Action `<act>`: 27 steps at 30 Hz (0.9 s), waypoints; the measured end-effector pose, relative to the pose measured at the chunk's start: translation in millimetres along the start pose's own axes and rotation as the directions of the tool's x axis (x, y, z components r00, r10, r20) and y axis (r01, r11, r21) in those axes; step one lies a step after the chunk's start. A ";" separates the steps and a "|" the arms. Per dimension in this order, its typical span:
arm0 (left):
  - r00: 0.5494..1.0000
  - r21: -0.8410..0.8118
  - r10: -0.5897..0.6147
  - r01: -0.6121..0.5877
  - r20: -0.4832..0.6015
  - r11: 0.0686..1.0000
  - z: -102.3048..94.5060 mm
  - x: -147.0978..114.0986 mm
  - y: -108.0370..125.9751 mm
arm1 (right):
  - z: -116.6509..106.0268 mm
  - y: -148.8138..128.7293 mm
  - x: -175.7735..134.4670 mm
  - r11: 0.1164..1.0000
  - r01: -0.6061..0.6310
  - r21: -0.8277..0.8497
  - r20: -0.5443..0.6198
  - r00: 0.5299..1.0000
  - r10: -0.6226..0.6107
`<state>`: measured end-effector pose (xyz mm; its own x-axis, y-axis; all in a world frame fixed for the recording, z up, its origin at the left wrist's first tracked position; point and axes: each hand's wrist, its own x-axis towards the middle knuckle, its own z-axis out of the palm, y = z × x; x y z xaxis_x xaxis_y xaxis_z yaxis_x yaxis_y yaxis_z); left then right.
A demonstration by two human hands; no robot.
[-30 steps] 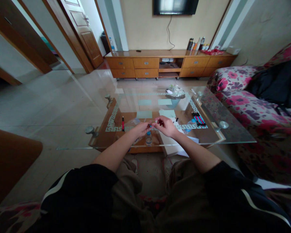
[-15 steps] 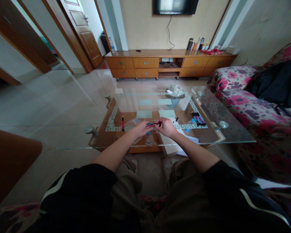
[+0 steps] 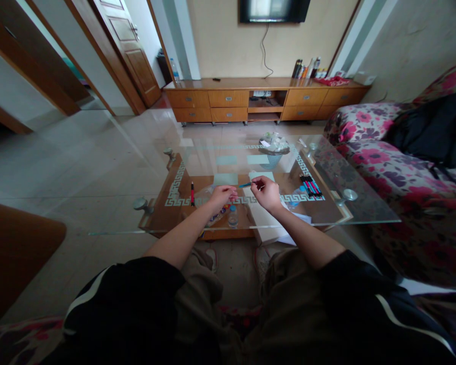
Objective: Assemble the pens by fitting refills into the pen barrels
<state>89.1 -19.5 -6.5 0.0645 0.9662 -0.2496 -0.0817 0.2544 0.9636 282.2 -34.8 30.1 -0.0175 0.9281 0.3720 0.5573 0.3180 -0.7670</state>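
The right hand [image 3: 266,194] has its grip clamped on 1 blue pen [image 3: 245,185] above the glass worktop [image 3: 203,165], the pen pointing toward the left hand [image 3: 223,196], whose grip, apart or together, I cannot tell.

Over the table [image 3: 327,165], the right hand [image 3: 266,193] hides one end of the pen [image 3: 245,185] (too small for us to read any print), and we cannot tell whether the left hand [image 3: 222,196] grips anything. Beyond the table, the upper edge cuts our TV [image 3: 275,11]; right of the table, the sofa [image 3: 380,152] leaves view.
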 end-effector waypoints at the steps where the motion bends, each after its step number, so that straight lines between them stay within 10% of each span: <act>1: 0.999 0.104 0.048 -0.049 0.012 0.993 -1.5 0.5 -1.4 | -1.0 2.1 1.3 1.000 -0.023 -0.001 -0.020 1.000 0.023; 15: 0.873 0.695 0.352 -0.484 0.338 0.532 1.8 5.2 -9.7 | -6.1 24.1 9.1 0.972 -0.233 -0.034 -0.062 0.971 0.231; 21: 0.855 0.791 0.390 -0.486 0.342 0.371 -1.7 10.3 -19.2 | 4.0 29.7 4.8 0.991 -0.011 -0.136 0.161 0.986 0.033; 27: 0.857 0.822 0.392 -0.469 0.334 0.324 -2.9 12.1 -21.6 | 17.4 36.1 -2.8 0.931 0.223 -0.289 0.427 0.900 -0.083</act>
<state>88.8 -13.2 -30.6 0.3552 0.9140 0.1960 0.7606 -0.4045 0.5079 287.9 -22.5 -7.8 -0.4166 0.8920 0.1753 0.7547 0.4469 -0.4803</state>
